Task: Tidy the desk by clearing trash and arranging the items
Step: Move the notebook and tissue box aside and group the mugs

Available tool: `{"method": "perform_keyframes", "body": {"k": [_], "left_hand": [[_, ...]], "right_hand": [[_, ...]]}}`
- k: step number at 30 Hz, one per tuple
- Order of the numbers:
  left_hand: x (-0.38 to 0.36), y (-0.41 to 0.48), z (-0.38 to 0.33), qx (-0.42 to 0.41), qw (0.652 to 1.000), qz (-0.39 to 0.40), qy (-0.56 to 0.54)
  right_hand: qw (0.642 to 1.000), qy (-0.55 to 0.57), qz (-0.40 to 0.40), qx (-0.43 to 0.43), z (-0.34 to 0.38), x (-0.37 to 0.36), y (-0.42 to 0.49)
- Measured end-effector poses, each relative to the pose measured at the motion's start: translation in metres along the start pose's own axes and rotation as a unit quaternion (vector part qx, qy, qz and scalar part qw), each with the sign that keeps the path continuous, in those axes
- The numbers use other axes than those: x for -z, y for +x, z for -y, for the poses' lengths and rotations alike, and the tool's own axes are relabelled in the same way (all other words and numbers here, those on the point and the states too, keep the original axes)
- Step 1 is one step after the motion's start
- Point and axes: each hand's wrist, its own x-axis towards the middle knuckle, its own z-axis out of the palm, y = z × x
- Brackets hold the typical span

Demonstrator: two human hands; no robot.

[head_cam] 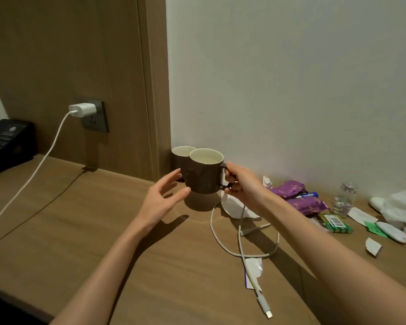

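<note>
A dark brown mug (pixel 205 174) with a white inside hangs just above the wooden desk (pixel 85 231), held by its handle in my right hand (pixel 242 184). My left hand (pixel 161 198) is spread open at the mug's left side, fingertips close to its wall. A second matching mug (pixel 180 158) stands behind it in the corner by the wall. Under and right of the lifted mug lies crumpled white paper (pixel 232 206).
A loose white cable (pixel 244 252) loops over the desk across a torn wrapper (pixel 252 270). Purple packets (pixel 295 195), a small glass jar (pixel 345 198), green battery pack (pixel 335 222), paper scraps and white items lie right. A plugged charger (pixel 82 109) and black phone (pixel 5 144) are left.
</note>
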Motion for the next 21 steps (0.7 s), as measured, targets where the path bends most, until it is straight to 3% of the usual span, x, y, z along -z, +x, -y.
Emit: {"method": "perform_keyframes", "body": {"k": [10, 21], "left_hand": [[0.011, 0.013, 0.033, -0.003, 0.991, -0.132, 0.035], [0.012, 0.019, 0.053, 0.023, 0.983, -0.169, 0.062]], "right_hand": [[0.998, 0.016, 0.030, -0.052, -0.017, -0.054, 0.033], [0.998, -0.003, 0.030, -0.061, -0.033, -0.070, 0.046]]}}
